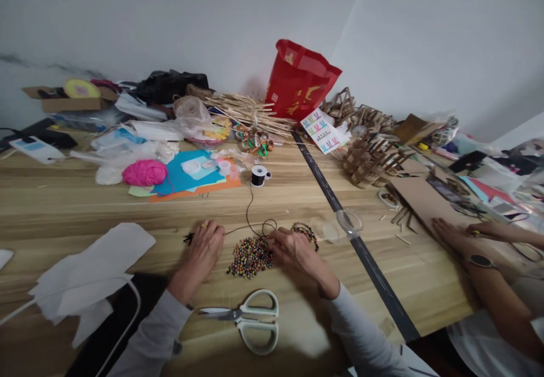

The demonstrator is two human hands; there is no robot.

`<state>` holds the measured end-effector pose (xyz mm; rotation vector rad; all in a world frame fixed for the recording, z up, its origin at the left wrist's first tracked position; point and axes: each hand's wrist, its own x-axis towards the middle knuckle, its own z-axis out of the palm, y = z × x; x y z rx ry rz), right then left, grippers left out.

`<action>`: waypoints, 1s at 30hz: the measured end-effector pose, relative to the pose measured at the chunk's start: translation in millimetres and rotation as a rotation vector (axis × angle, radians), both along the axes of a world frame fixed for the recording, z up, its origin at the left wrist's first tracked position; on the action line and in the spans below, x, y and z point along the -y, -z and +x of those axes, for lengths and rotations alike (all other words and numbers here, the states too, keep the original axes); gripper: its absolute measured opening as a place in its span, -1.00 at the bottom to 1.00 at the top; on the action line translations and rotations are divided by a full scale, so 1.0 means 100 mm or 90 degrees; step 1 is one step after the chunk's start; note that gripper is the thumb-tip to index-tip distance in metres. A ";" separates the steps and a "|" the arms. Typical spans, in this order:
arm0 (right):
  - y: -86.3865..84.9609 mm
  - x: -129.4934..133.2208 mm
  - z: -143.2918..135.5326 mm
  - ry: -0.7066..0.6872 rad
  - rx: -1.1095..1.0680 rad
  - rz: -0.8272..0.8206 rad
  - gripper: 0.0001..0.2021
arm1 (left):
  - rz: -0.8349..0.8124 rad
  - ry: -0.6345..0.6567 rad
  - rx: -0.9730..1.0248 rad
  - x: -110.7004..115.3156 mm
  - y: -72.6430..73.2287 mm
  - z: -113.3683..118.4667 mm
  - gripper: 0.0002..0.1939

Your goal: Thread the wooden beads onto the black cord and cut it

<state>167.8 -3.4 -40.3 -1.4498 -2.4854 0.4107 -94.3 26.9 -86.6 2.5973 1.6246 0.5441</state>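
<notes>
A pile of small multicoloured beads [250,257] lies on the wooden table between my hands. My left hand [206,245], fingers bent together, rests left of the pile on black cord, with a dark tuft at its outer side. At the pile's right edge, my right hand [293,248] has its fingers pinched near the looping black cord [250,218]; what lies between the fingertips is hidden. The cord runs up to a spool [258,176]. Behind my right hand lies a strand of beads [306,231]. White-handled scissors [259,317] lie nearest me, blades pointing left.
Pink yarn [145,173] and blue sheets [187,181] lie at the back left. A red bag [300,82] stands at the back. Right are a clear ring [349,223], a woven basket [368,161] and another person's hands [453,235] on cardboard. White paper [97,261] lies left.
</notes>
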 end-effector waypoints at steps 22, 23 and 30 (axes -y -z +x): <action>-0.02 0.11 -0.19 -0.071 -0.335 0.010 -0.81 | -0.278 0.024 0.522 0.37 -0.26 0.51 -0.83; -0.02 0.10 -0.16 -0.065 -0.340 0.018 -0.81 | -0.287 0.019 0.528 0.36 -0.25 0.49 -0.83; 0.04 0.01 0.02 -0.035 -0.371 0.078 -0.86 | -0.292 -0.001 0.527 0.35 -0.26 0.46 -0.82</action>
